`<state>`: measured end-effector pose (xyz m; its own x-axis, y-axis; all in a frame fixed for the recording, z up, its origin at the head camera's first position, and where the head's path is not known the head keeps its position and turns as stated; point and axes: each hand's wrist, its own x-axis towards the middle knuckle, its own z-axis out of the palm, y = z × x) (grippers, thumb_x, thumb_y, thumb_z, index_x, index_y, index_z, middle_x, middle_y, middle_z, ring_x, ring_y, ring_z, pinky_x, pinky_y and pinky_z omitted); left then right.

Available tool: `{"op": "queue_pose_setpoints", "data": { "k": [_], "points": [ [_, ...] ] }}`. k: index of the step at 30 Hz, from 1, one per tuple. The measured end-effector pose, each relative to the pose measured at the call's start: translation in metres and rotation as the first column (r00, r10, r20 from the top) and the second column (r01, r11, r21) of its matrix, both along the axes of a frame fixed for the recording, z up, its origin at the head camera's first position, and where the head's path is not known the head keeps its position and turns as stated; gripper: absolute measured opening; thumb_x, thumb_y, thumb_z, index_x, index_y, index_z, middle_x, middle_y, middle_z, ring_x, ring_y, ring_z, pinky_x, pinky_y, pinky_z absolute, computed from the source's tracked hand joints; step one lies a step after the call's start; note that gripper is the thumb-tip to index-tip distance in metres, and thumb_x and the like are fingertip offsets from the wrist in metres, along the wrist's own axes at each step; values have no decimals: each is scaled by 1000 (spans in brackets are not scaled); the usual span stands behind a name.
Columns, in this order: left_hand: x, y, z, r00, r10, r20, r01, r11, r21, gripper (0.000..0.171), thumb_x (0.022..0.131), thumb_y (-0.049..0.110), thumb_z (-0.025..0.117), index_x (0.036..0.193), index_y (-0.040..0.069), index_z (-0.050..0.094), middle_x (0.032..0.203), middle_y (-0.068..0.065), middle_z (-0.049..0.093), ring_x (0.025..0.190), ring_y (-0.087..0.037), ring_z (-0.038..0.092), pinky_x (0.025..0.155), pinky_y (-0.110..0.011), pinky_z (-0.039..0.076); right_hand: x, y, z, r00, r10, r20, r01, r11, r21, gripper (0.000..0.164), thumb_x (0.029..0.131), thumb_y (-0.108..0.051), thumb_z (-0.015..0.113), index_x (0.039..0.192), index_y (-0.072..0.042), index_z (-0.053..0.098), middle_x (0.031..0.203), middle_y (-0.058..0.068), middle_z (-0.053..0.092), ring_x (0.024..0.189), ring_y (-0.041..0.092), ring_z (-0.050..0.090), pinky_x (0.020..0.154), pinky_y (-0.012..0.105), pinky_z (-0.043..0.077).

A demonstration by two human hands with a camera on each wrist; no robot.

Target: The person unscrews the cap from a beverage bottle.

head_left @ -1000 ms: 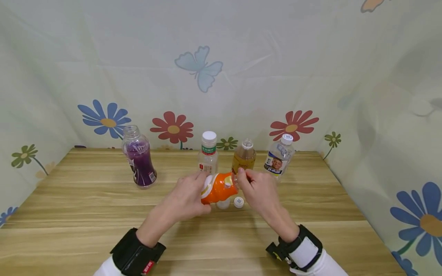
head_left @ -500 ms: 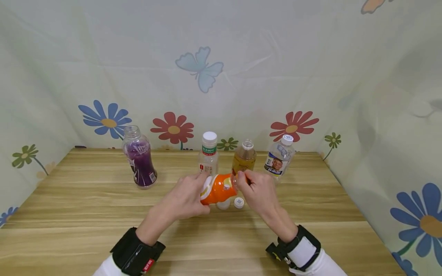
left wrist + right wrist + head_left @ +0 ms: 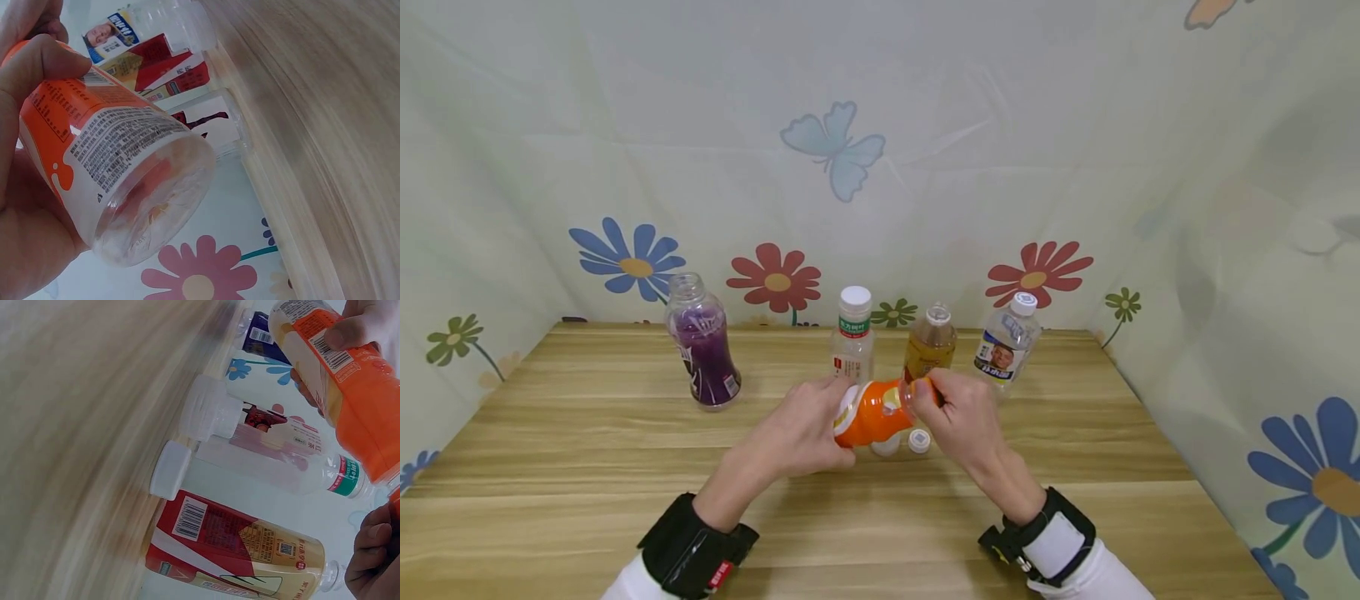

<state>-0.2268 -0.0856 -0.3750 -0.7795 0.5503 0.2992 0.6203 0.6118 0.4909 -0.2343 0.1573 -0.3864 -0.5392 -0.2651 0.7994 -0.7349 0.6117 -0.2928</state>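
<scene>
An orange-labelled plastic bottle is held tilted above the table, its neck toward the right. My left hand grips it round the body, thumb across the label in the left wrist view. The clear base shows there too. At the neck, my right hand pinches an orange cap, mostly hidden by the fingers. Whether the cap is threaded on cannot be told. On the table below lie a white cap and a wider translucent cap.
A capless bottle of purple drink stands at the left. Behind my hands are a white-capped clear bottle and an amber bottle. Another white-capped bottle stands to their right. A flowered cloth hangs behind the wooden table.
My right fingers have turned at the bottle's neck, and more of the orange cap shows. The bottle has shifted very slightly left. Everything on the table stays put.
</scene>
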Motion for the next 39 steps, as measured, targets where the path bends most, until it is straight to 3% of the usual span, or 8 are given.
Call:
{"op": "queue_pose_setpoints", "data": {
  "k": [8, 12, 16, 19, 24, 31, 36, 39],
  "points": [
    [-2, 0, -3, 1000, 0, 21, 0, 1000, 19, 58, 63, 15, 91, 113, 12, 62, 93, 8, 62, 77, -10, 59, 68, -25, 54, -1, -2, -1, 999, -7, -53, 8, 1000, 28, 58, 108, -51, 37, 68, -12, 53, 59, -6, 43, 49, 6, 40, 42, 21, 31],
    [-2, 0, -3, 1000, 23, 5, -23, 1000, -9, 61, 62, 16, 92, 115, 10, 62, 95, 6, 62, 80, -12, 58, 70, -29, 53, 1, -2, -1, 1000, -14, -15, 14, 1000, 15, 50, 106, -45, 42, 69, -13, 52, 59, -7, 41, 49, 6, 38, 42, 22, 30],
    [0, 0, -1, 995, 96, -18, -97, 992, -76, 65, 65, 22, 93, 119, 7, 61, 104, -1, 61, 90, -18, 58, 82, -43, 47, 5, -3, 2, 998, -39, 48, 39, 999, 1, 38, 102, -36, 50, 72, -13, 54, 59, -8, 41, 49, 6, 37, 42, 24, 30],
    [2, 0, 1, 989, 143, -30, -146, 984, -107, 67, 67, 26, 95, 122, 5, 61, 114, -7, 59, 100, -23, 55, 88, -50, 43, 8, -4, 4, 992, -71, 104, 72, 997, 1, 39, 103, -40, 53, 76, -12, 57, 60, -9, 42, 50, 7, 38, 43, 25, 30],
    [3, -2, 3, 986, 166, -30, -168, 981, -97, 73, 67, 30, 99, 124, 3, 62, 114, -8, 57, 101, -24, 54, 91, -47, 48, 12, -6, 9, 972, -99, 214, 103, 995, -11, 39, 104, -43, 57, 85, -9, 65, 62, -9, 48, 52, 9, 44, 46, 26, 36],
    [1, -1, 4, 980, 188, -57, -193, 978, -83, 84, 63, 34, 101, 129, 2, 59, 115, -8, 61, 101, -26, 57, 92, -48, 51, 13, -7, 17, 913, -55, 404, 99, 991, -88, 36, 104, -39, 62, 99, -5, 72, 71, -4, 61, 60, 13, 56, 52, 28, 48],
    [0, -1, 3, 981, 179, -72, -181, 983, -21, 87, 59, 32, 103, 129, 5, 57, 117, -7, 63, 101, -24, 59, 90, -44, 52, 13, -4, 21, 888, -9, 459, 79, 988, -134, 35, 104, -37, 63, 101, -4, 73, 75, -1, 65, 63, 15, 60, 54, 29, 52],
    [0, -1, 3, 977, 194, -90, -197, 980, -21, 86, 59, 35, 103, 127, 7, 58, 117, -6, 65, 101, -24, 60, 89, -48, 51, 13, -3, 22, 883, -10, 470, 78, 989, -126, 34, 104, -36, 63, 103, -4, 73, 79, 0, 66, 67, 15, 61, 57, 29, 54]
  ]
}}
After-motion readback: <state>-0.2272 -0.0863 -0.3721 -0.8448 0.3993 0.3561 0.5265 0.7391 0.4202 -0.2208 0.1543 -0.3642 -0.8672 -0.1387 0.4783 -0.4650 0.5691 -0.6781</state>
